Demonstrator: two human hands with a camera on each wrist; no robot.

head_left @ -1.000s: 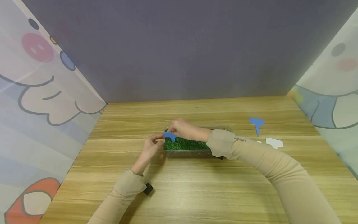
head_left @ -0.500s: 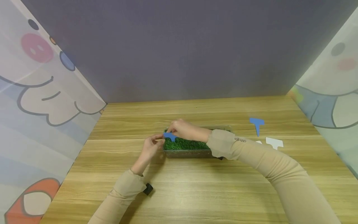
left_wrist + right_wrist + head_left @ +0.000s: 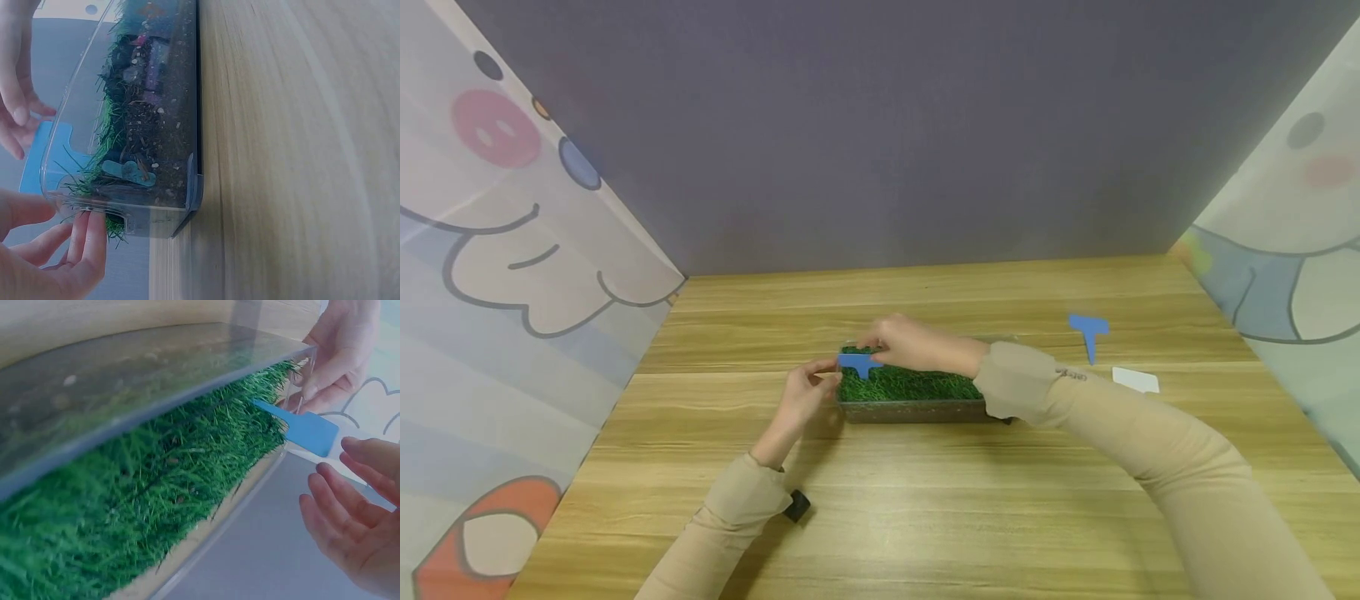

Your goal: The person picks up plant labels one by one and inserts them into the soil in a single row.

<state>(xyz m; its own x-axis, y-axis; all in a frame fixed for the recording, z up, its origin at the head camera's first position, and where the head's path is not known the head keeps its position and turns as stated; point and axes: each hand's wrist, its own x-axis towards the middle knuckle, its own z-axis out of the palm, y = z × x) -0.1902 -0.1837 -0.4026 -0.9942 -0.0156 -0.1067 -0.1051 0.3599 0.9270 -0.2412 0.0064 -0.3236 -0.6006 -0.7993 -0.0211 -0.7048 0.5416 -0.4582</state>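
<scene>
A clear plastic planter box (image 3: 917, 412) holds dark soil and green grass (image 3: 187, 481). At its left end a blue T-shaped plant label (image 3: 859, 362) stands with its stem down in the grass; the stem's lower part shows through the wall in the left wrist view. My left hand (image 3: 803, 398) holds the box's left end wall, thumb by the rim and fingers (image 3: 94, 240) at a notch in that wall. Just beside the label's right end is my right hand (image 3: 912, 343). In the right wrist view its fingers (image 3: 337, 487) are spread loosely, apart from the label.
To the right of the box lie another blue plant label (image 3: 1090, 330) and a white label (image 3: 1135, 380), partly covered by my right sleeve (image 3: 1097, 400). A grey panel (image 3: 925, 142) rises behind the wooden table (image 3: 887, 508), with cartoon-printed sheets at both sides.
My right hand has let go of the blue plant label and shifted slightly right, its sleeve covering more of the white labels. The left hand stays at the box's end.
</scene>
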